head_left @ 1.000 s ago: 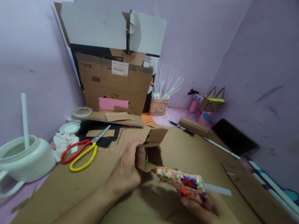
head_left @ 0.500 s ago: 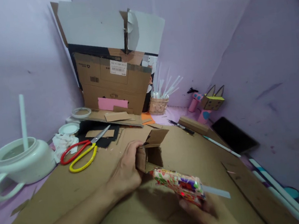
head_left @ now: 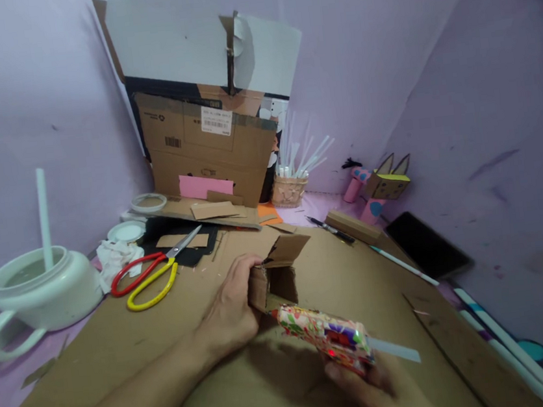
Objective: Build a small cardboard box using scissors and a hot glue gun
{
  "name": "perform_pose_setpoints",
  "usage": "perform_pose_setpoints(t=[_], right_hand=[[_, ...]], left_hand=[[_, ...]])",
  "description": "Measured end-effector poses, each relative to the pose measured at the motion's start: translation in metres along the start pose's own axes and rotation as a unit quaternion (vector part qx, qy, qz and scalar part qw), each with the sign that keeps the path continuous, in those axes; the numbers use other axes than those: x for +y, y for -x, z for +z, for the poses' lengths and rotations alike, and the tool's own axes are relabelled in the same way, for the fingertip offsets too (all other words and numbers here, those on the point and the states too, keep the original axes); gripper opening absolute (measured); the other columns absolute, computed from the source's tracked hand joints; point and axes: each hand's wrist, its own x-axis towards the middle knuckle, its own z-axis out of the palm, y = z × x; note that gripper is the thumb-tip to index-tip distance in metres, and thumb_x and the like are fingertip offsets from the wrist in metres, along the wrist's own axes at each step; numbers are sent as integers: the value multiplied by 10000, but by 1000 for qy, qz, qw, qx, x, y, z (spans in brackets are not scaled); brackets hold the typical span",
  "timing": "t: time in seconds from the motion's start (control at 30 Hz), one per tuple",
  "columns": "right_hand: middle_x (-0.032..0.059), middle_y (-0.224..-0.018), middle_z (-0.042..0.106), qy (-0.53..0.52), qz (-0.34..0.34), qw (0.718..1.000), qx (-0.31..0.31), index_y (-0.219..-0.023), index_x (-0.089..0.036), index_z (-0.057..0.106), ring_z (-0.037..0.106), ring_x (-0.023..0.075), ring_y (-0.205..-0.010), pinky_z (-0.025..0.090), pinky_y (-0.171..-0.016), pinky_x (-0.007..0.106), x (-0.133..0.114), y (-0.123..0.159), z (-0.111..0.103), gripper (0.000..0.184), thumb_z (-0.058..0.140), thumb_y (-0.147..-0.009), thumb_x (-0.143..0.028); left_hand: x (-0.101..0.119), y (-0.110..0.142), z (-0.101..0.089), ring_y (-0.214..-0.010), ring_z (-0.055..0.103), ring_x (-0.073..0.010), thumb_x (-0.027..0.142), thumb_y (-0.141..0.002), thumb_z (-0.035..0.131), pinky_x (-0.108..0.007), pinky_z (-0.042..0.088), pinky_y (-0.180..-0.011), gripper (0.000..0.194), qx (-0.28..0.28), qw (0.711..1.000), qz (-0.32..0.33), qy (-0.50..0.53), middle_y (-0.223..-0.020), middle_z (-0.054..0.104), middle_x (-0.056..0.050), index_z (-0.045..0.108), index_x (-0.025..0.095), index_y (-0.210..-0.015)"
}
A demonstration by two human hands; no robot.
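Note:
My left hand (head_left: pixel 234 302) is closed round the left side of a small cardboard box (head_left: pixel 281 284), whose open end faces me with one flap (head_left: pixel 288 248) raised. In my right hand (head_left: pixel 370 382) is a hot glue gun (head_left: pixel 323 335) covered in a flowery pattern, with a small red light lit on its side. A pale glue stick (head_left: pixel 395 349) juts from its back. The gun's orange nozzle (head_left: pixel 273 314) points left, at the lower front edge of the box; whether it touches the cardboard I cannot tell. My right fingers are partly hidden behind the gun's handle.
Scissors (head_left: pixel 150 279) with red and yellow handles lie left of my hands, beside a white pot (head_left: pixel 47 301). A large cardboard box (head_left: pixel 206 149) and a basket of glue sticks (head_left: pixel 288 190) stand behind. A pen (head_left: pixel 328 228) and a dark tablet-like slab (head_left: pixel 428 244) lie right.
The glue gun's nozzle has shifted slightly left along the box's lower edge. The whole view has moved a little; both hands keep their hold.

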Motion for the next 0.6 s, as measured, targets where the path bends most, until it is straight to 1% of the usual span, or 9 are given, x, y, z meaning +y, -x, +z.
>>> perform_pose_setpoints(t=[0.13, 0.3, 0.37, 0.47, 0.6], right_hand=[[124, -1112, 682, 3, -6, 1000, -2, -1155, -183, 617, 560, 310, -1137, 393, -1011, 421, -2, 0, 0, 547, 625, -730, -526], [124, -1135, 670, -16, -14, 1000, -7, -1136, -183, 630, 585, 303, -1099, 433, -975, 413, -5, 0, 1, 537, 630, -725, -529], [124, -1122, 676, -21, -14, 1000, -6, -1122, -179, 638, 587, 307, -1095, 442, -967, 410, -5, 0, 1, 532, 635, -721, -528], [123, -1070, 695, -15, -8, 1000, -2, -1109, -178, 645, 583, 313, -1099, 428, -982, 414, -4, 0, 2, 533, 641, -713, -534], [129, -1091, 685, 0, -8, 1000, -5, -1116, -177, 641, 565, 310, -1130, 422, -988, 407, -5, 0, 1, 549, 616, -723, -560]], left_hand=[[1, -1, 0, -1119, 492, -231, 26, -673, 522, -385, 399, -980, 547, -3, 1000, 1, -7, -1195, 503, -102, 397, 194, -1178], [2, 0, -3, -1115, 494, -253, 71, -640, 580, -396, 403, -979, 602, -18, 999, 19, -21, -1195, 493, -114, 366, 189, -1190], [2, 0, -4, -1121, 490, -254, 76, -646, 581, -400, 400, -982, 595, -22, 999, 17, -24, -1199, 488, -115, 364, 191, -1188], [2, 0, -3, -1119, 489, -252, 68, -656, 568, -405, 402, -979, 582, -27, 999, 12, -22, -1200, 486, -111, 365, 199, -1186], [0, 0, -1, -1142, 470, -244, 31, -644, 550, -401, 384, -1002, 596, -21, 999, 25, -12, -1218, 476, -109, 373, 201, -1188]])
